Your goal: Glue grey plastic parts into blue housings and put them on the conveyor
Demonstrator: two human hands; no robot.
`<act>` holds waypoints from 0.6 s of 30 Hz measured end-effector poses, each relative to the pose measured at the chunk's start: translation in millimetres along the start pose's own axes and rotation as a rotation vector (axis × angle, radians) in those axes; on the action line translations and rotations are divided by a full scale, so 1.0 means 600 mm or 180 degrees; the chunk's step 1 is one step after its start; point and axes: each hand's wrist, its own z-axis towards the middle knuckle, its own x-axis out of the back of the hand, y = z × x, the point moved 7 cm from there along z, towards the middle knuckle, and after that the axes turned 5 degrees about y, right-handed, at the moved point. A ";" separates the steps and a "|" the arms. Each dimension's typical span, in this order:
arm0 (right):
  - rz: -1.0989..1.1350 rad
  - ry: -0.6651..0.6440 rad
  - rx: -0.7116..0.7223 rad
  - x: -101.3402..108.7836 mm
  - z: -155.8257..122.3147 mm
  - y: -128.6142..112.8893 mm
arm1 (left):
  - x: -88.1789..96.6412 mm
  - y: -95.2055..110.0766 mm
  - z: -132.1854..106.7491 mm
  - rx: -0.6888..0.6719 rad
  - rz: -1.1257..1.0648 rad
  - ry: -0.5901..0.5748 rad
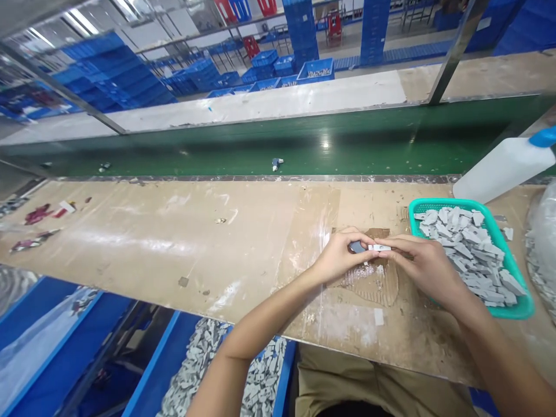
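Over the worktop, my left hand pinches a small dark grey plastic part between thumb and fingers. My right hand is closed on a small white plastic part, held by its right end. The two parts meet end to end between my fingertips; whether they are joined cannot be made out. Beneath the hands lies a torn piece of brown cardboard. Just right of my right hand stands a green basket heaped with light grey plastic pieces.
A white bottle with a blue cap leans behind the basket. A green conveyor belt runs along the back, carrying a small part. Below the table's front edge sits a blue bin of grey pieces. Dark red parts lie far left.
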 end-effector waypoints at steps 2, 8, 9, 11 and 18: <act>-0.0295 -0.0011 0.0078 0.001 0.001 0.000 | -0.001 -0.004 0.002 0.0123 -0.0125 -0.0075; -0.0319 0.0307 -0.0323 0.006 -0.001 0.024 | 0.030 -0.027 0.012 0.0512 -0.1103 0.0389; -0.0210 0.0347 -0.0371 0.005 -0.003 0.024 | 0.037 -0.032 0.012 0.0561 -0.1190 0.0462; -0.0098 0.0402 -0.0360 0.002 -0.005 0.019 | 0.046 -0.040 0.009 0.0619 -0.1275 0.0534; -0.0417 0.0150 0.0094 -0.034 -0.001 0.001 | 0.057 -0.039 -0.008 0.0386 -0.1639 0.0697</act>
